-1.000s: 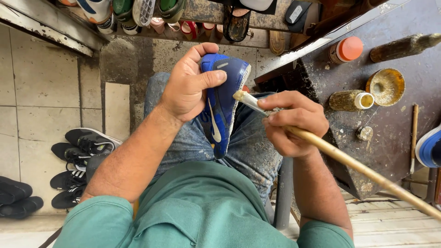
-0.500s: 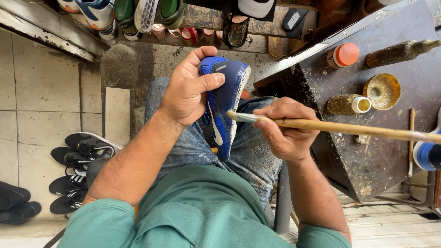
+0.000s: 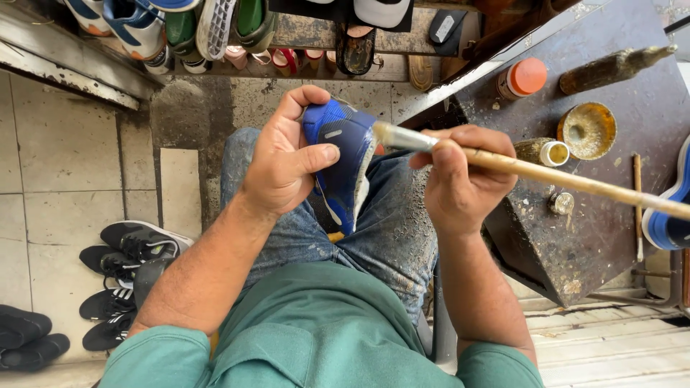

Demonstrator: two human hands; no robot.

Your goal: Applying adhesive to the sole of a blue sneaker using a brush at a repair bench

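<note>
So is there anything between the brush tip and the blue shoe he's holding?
Nothing visible. The left hand grips the blue shoe over the lap, and the right hand holds the long wooden brush with its bristle end right at the shoe's upper edge. No other thing sits between them.

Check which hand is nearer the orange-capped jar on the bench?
Right. The right hand holds the long brush just below and left of the orange-capped jar. The left hand grips the blue shoe farther left, across the lap.
</note>
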